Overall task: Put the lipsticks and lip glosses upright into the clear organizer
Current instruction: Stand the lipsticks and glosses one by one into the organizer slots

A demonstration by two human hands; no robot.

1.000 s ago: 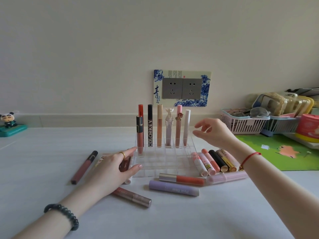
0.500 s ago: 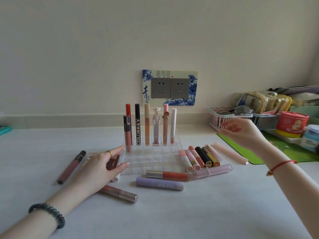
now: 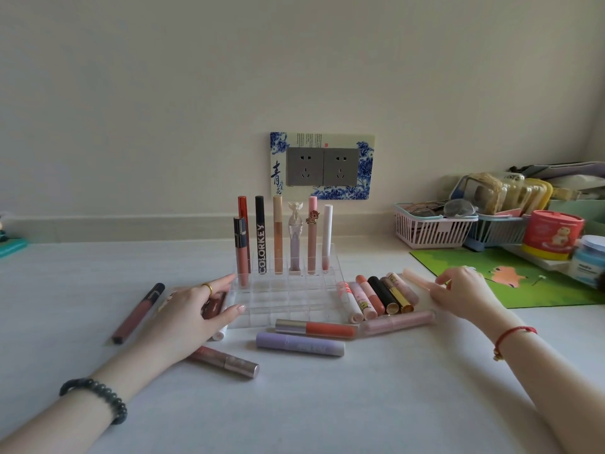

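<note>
white tabletop (image 3: 327,404). clear organizer (image 3: 294,299) is touched at its left edge by the left hand (image 3: 193,309), fingers spread, nothing held. seven upright tubes (image 3: 278,237) are stood in its back rows. pale pink tube (image 3: 413,277), lying to its right, is touched by the right hand (image 3: 465,293), fingers half curled; grip cannot be told.

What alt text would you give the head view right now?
A clear organizer on a white table holds seven tubes upright near its back. The left hand rests against its left side; the right hand reaches a pale pink tube lying beside other loose tubes.
</note>
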